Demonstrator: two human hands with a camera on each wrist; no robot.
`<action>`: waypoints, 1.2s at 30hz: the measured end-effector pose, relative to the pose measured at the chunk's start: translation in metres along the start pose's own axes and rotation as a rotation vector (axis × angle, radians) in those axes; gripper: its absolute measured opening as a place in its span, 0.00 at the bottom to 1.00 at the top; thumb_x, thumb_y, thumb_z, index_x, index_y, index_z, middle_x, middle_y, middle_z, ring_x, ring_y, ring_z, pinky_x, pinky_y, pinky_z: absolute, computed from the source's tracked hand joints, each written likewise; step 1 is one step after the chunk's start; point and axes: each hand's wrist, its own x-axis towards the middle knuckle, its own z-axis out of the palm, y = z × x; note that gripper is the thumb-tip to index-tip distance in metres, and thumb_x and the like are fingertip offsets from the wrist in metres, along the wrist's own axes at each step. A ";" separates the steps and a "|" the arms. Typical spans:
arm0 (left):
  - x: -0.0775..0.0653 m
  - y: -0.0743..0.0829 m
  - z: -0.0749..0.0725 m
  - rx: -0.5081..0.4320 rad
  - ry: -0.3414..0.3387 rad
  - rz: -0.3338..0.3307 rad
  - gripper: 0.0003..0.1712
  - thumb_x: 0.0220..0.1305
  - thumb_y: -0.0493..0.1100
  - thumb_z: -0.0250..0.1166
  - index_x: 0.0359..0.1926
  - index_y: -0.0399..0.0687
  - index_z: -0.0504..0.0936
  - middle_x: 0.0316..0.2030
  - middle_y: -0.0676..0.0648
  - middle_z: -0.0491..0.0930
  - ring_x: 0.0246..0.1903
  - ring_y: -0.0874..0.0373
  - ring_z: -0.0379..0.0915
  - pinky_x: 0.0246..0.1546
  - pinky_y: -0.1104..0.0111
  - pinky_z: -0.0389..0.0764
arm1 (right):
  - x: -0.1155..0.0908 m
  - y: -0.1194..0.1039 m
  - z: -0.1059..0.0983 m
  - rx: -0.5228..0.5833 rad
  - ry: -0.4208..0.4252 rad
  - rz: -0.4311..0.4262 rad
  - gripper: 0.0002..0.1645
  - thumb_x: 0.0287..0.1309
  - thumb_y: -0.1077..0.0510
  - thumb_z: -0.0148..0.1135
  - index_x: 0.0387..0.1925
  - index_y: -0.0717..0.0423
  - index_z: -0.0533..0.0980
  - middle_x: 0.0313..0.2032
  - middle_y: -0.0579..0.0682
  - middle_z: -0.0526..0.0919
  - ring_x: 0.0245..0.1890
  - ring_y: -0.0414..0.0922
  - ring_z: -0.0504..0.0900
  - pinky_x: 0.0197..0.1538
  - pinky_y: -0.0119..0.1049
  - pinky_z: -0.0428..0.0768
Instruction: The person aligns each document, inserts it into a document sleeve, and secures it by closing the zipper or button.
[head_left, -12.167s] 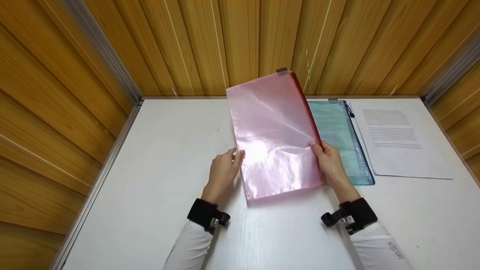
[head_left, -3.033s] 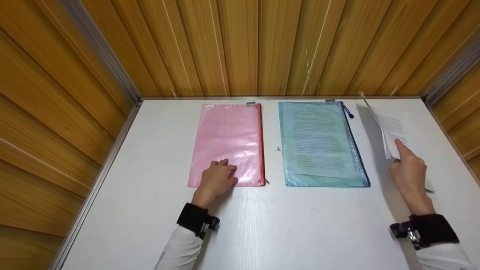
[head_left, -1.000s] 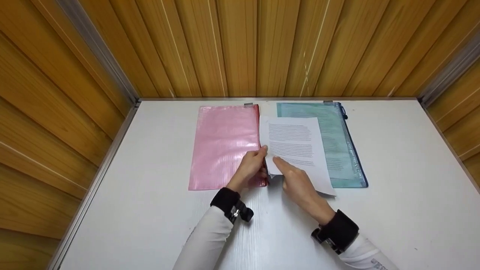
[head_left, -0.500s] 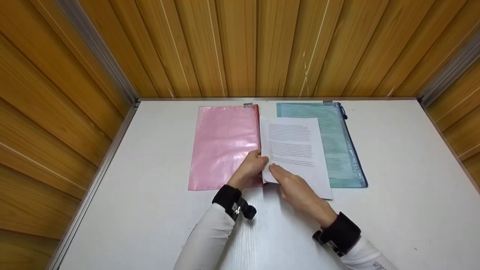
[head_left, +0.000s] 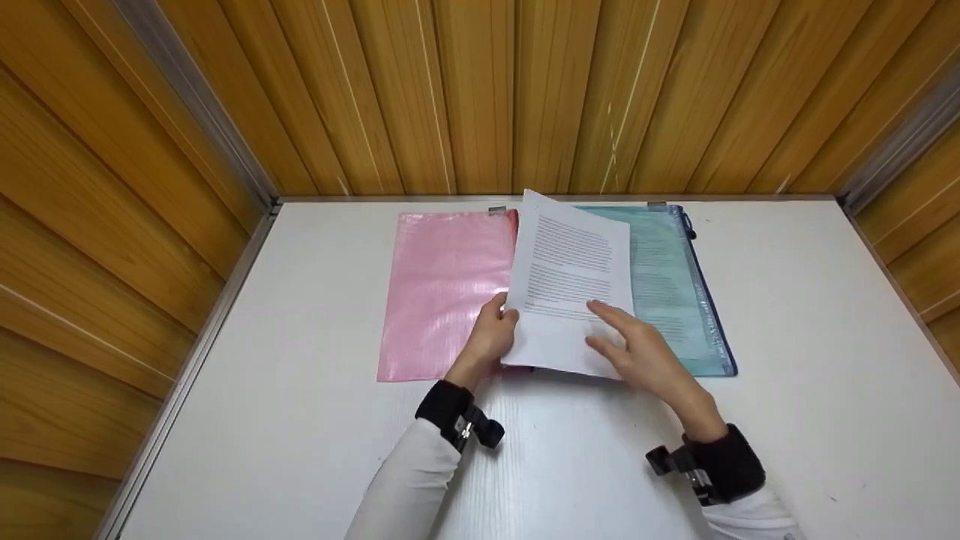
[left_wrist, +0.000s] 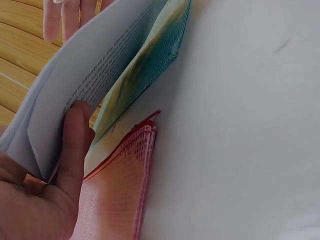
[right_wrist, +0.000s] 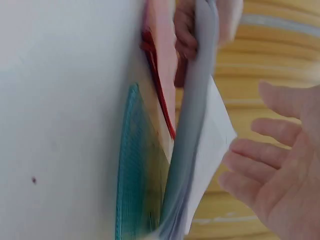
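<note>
Papers [head_left: 574,289] tilt mid-frame, clamped near their lower left corner by the fingers of the left hand [head_left: 491,334]; the right hand [head_left: 649,356] spreads its fingers apart. Light, even pressure should avoid creases.

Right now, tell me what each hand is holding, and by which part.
The left hand grips the papers by their left edge, toward the lower corner. The right hand, near their right side, holds nothing.
</note>
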 end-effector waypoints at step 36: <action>-0.034 -0.015 0.001 -0.119 -0.020 0.131 0.26 0.86 0.33 0.50 0.78 0.36 0.71 0.48 0.29 0.89 0.33 0.61 0.83 0.34 0.70 0.82 | 0.001 0.057 -0.004 0.923 0.049 0.597 0.36 0.89 0.49 0.42 0.89 0.55 0.52 0.46 0.34 0.91 0.47 0.35 0.89 0.49 0.31 0.86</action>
